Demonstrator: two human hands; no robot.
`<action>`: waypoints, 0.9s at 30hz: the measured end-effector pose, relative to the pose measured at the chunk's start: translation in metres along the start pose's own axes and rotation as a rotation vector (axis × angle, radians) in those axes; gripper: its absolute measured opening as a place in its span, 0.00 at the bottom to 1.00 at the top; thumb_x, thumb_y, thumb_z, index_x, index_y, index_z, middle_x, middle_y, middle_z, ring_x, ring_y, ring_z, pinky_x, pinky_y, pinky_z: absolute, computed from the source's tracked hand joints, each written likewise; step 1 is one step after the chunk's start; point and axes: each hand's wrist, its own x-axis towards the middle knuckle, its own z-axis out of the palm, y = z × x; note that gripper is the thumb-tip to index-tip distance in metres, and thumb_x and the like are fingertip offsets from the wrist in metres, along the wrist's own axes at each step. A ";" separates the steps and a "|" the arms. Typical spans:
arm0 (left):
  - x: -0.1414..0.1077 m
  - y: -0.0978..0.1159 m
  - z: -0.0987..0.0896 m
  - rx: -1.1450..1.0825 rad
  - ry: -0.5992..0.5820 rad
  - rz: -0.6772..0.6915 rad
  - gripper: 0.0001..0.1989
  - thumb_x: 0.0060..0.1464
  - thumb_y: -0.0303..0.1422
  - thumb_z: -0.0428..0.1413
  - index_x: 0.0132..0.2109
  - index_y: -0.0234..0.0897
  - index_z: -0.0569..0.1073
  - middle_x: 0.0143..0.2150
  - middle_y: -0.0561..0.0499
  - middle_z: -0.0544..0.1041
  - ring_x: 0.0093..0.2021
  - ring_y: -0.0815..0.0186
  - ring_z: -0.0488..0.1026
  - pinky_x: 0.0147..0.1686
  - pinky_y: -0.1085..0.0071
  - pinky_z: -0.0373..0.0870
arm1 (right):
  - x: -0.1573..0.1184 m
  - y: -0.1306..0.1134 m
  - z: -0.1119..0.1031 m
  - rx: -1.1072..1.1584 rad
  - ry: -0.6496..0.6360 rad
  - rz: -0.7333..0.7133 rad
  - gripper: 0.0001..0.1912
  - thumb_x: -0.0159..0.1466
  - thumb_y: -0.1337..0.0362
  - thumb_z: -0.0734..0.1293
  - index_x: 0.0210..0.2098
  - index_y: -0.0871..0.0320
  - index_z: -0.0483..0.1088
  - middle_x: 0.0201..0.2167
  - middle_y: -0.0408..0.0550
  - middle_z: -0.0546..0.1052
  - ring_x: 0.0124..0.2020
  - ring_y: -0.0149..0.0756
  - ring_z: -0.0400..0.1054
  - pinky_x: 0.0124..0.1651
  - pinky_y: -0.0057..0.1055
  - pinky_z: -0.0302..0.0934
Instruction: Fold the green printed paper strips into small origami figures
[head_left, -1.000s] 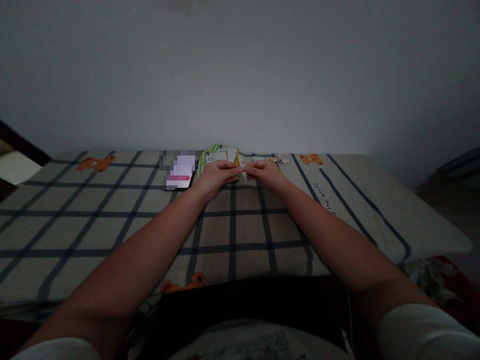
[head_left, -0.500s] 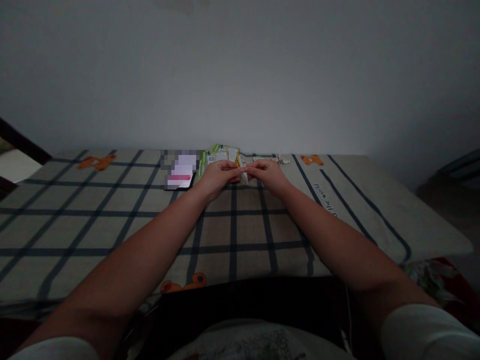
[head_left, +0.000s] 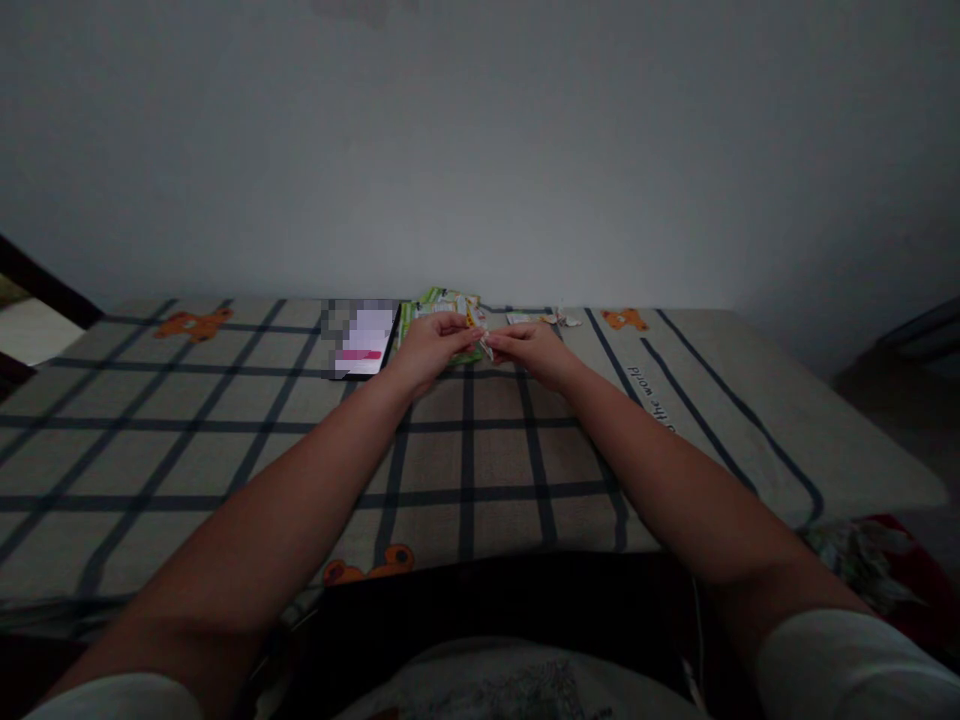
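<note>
My left hand (head_left: 435, 350) and my right hand (head_left: 534, 352) meet fingertip to fingertip over the far part of the table. Both are closed in a pinch on a small crumpled plastic wrapper (head_left: 487, 345), white with some yellow and red. Most of it is hidden by the fingers. Behind and under my left hand lie green-and-white printed packets (head_left: 450, 299), partly covered by that hand. Just beyond my right hand, a twisted wrapper strip (head_left: 564, 319) rests on the cloth.
A phone (head_left: 367, 340) with its screen lit lies left of the packets. The table wears a checked cloth (head_left: 225, 460) with bear prints. A grey wall (head_left: 480, 150) rises at its far edge. Dark chair wood (head_left: 45, 280) shows at the left.
My fingers have shifted slightly on the wrapper, which now looks more bunched up between them. More of the green packet shows beneath my left hand.
</note>
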 end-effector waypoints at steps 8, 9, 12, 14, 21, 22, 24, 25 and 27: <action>-0.001 -0.005 0.005 -0.096 -0.010 -0.046 0.20 0.34 0.41 0.72 0.32 0.34 0.78 0.32 0.49 0.79 0.32 0.68 0.73 0.37 0.71 0.71 | -0.001 -0.003 0.004 0.032 -0.025 0.046 0.17 0.50 0.50 0.77 0.31 0.57 0.80 0.26 0.44 0.79 0.27 0.29 0.67 0.35 0.30 0.64; -0.001 -0.005 0.005 -0.110 -0.006 -0.056 0.20 0.34 0.41 0.72 0.32 0.34 0.78 0.32 0.49 0.79 0.32 0.69 0.73 0.37 0.71 0.71 | -0.002 -0.005 0.005 0.011 -0.019 0.037 0.17 0.50 0.50 0.77 0.31 0.57 0.79 0.26 0.43 0.79 0.27 0.29 0.67 0.35 0.30 0.63; -0.003 -0.004 0.008 -0.164 -0.012 -0.063 0.18 0.35 0.40 0.72 0.31 0.33 0.77 0.31 0.50 0.78 0.32 0.70 0.73 0.38 0.72 0.71 | -0.003 -0.009 0.005 -0.088 -0.010 -0.027 0.17 0.53 0.49 0.74 0.29 0.58 0.78 0.25 0.44 0.77 0.27 0.30 0.67 0.35 0.30 0.61; -0.004 -0.002 0.010 -0.189 -0.014 -0.057 0.18 0.35 0.40 0.72 0.30 0.34 0.76 0.30 0.51 0.77 0.31 0.71 0.72 0.37 0.72 0.70 | -0.003 -0.011 0.006 -0.175 -0.003 -0.085 0.17 0.55 0.49 0.73 0.28 0.59 0.77 0.24 0.44 0.76 0.28 0.31 0.66 0.34 0.30 0.60; -0.005 0.000 0.010 -0.164 0.011 -0.067 0.20 0.33 0.41 0.73 0.31 0.34 0.78 0.32 0.51 0.78 0.33 0.70 0.73 0.36 0.72 0.70 | -0.005 -0.013 0.009 -0.327 0.044 -0.174 0.20 0.59 0.47 0.69 0.28 0.60 0.75 0.24 0.45 0.75 0.29 0.32 0.66 0.35 0.29 0.59; -0.004 -0.001 0.010 -0.146 0.007 -0.069 0.20 0.33 0.42 0.73 0.31 0.34 0.78 0.32 0.50 0.78 0.32 0.70 0.73 0.36 0.72 0.70 | -0.005 -0.011 0.009 -0.321 0.052 -0.167 0.21 0.58 0.47 0.69 0.29 0.60 0.76 0.24 0.45 0.75 0.29 0.32 0.66 0.35 0.29 0.60; -0.003 -0.003 0.007 -0.105 0.021 -0.055 0.20 0.34 0.44 0.73 0.29 0.34 0.78 0.30 0.50 0.77 0.30 0.70 0.71 0.33 0.73 0.68 | -0.004 -0.007 0.009 -0.287 0.067 -0.141 0.21 0.58 0.46 0.70 0.31 0.61 0.78 0.25 0.45 0.77 0.29 0.32 0.68 0.36 0.29 0.61; -0.002 -0.005 0.006 -0.093 0.035 -0.043 0.20 0.35 0.44 0.73 0.28 0.34 0.78 0.29 0.51 0.77 0.29 0.71 0.70 0.32 0.73 0.67 | -0.003 -0.005 0.009 -0.253 0.072 -0.125 0.22 0.57 0.46 0.71 0.32 0.60 0.79 0.25 0.46 0.77 0.29 0.32 0.68 0.36 0.30 0.62; 0.000 -0.007 0.005 -0.088 0.063 -0.027 0.19 0.35 0.44 0.73 0.27 0.34 0.78 0.27 0.52 0.76 0.28 0.72 0.69 0.30 0.74 0.65 | -0.002 -0.001 0.008 -0.167 0.055 -0.085 0.23 0.56 0.45 0.71 0.35 0.60 0.79 0.28 0.47 0.79 0.30 0.33 0.70 0.37 0.31 0.64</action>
